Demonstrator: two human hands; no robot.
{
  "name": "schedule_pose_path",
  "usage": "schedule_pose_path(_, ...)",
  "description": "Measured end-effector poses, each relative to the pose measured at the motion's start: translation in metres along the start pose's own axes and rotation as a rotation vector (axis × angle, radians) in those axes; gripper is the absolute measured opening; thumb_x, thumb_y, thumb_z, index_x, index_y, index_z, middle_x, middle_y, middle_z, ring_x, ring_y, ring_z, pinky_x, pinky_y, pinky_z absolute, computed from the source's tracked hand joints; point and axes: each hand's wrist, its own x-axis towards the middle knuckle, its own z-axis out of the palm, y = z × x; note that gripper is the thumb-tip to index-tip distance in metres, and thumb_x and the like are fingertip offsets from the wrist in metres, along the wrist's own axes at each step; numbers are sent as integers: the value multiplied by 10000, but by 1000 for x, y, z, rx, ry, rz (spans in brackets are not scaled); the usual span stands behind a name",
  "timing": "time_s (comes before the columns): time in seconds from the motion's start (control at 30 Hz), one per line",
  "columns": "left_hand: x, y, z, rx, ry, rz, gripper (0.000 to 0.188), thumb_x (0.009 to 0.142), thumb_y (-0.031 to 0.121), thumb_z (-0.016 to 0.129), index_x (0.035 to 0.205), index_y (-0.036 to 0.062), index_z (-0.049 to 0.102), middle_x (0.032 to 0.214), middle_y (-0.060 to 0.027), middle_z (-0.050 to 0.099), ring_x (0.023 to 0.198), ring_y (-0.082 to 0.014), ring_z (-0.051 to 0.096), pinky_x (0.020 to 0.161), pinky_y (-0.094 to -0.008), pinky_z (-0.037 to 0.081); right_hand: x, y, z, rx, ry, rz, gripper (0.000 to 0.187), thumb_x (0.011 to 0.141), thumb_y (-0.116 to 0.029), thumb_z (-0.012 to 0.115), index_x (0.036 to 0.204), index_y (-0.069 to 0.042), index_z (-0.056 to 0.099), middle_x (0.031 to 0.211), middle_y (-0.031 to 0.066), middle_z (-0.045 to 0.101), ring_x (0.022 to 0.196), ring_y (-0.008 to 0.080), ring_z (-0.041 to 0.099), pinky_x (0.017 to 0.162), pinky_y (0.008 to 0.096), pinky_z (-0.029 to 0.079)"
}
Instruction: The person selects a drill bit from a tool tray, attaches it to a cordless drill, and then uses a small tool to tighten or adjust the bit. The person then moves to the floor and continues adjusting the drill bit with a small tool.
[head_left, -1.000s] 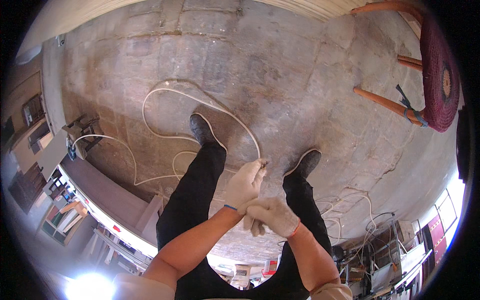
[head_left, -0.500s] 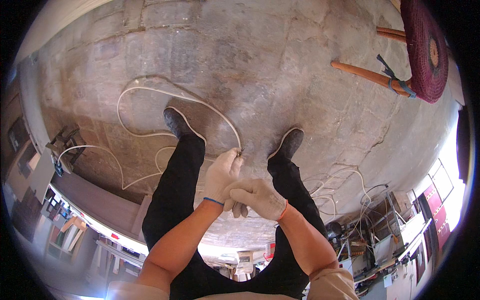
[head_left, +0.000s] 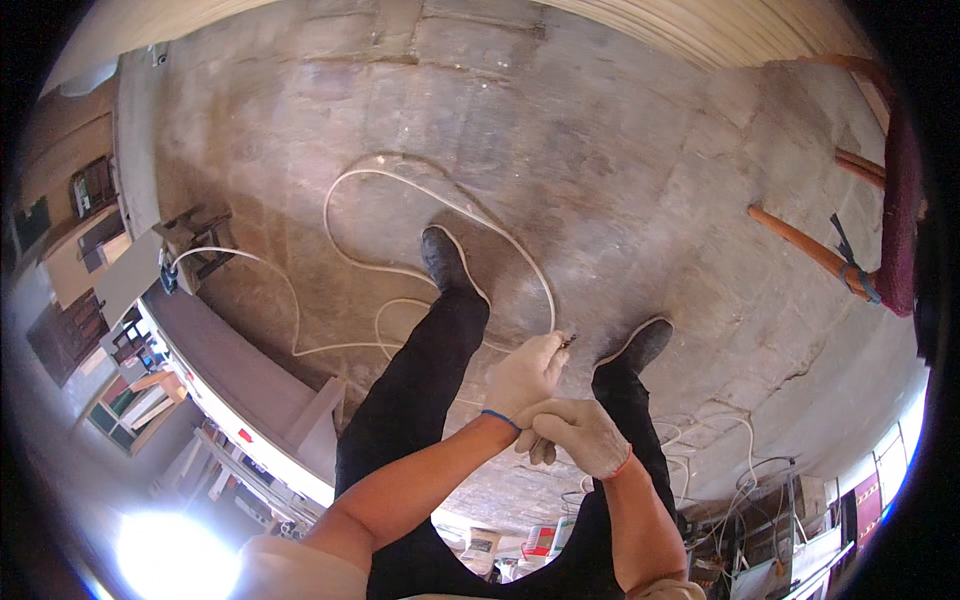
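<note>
My left hand (head_left: 527, 375), in a whitish work glove with a blue cuff edge, is closed on the end of a thin pale hose (head_left: 535, 270). A small dark metal fitting (head_left: 569, 341) pokes out past its fingertips. The hose loops over the floor around my left shoe. Crossing at the left wrist, my right hand (head_left: 585, 437), gloved with an orange cuff edge, has its fingers closed at the left glove's cuff (head_left: 503, 418). Whether it pinches the fabric firmly is hard to see.
A stool (head_left: 812, 247) with a dark red woven cover stands at far right. Left is a long grey bench-like surface (head_left: 235, 345), with the hose running to a dark piece (head_left: 168, 275) at its end. Cables (head_left: 735, 425) and equipment clutter the lower right. Underfoot is worn concrete (head_left: 620, 180).
The view has swung left, so the scene sits farther right. My left hand still grips the hose end, and my right hand stays at the left wrist.
</note>
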Motion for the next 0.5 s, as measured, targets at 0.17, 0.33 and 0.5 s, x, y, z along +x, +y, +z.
schedule_pose_path(0.17,4,-6,1,-6,-20,-4,280,1093,227,637,1308,58,693,1204,-208,744,1129,-437,711,944,-507,569,2,-5,4,-4,37,15,311,1100,-134,585,1224,101,748,964,154,823,768,157,753,677,291,600)
schedule_pose_path(0.33,6,-8,3,5,4,38,307,1092,249,625,1303,37,695,1201,-235,740,1150,-454,699,968,-530,557,2,-4,2,-65,12,-43,311,1108,-148,585,1223,87,752,969,132,824,757,146,738,673,288,589)
schedule_pose_path(0.5,8,-14,-19,98,-124,-54,427,1095,324,595,1363,9,700,1319,-240,748,1235,-429,704,1057,-501,552,9,-10,10,-48,-39,-56,324,1137,-207,587,1279,33,753,993,88,823,785,112,723,675,278,577)
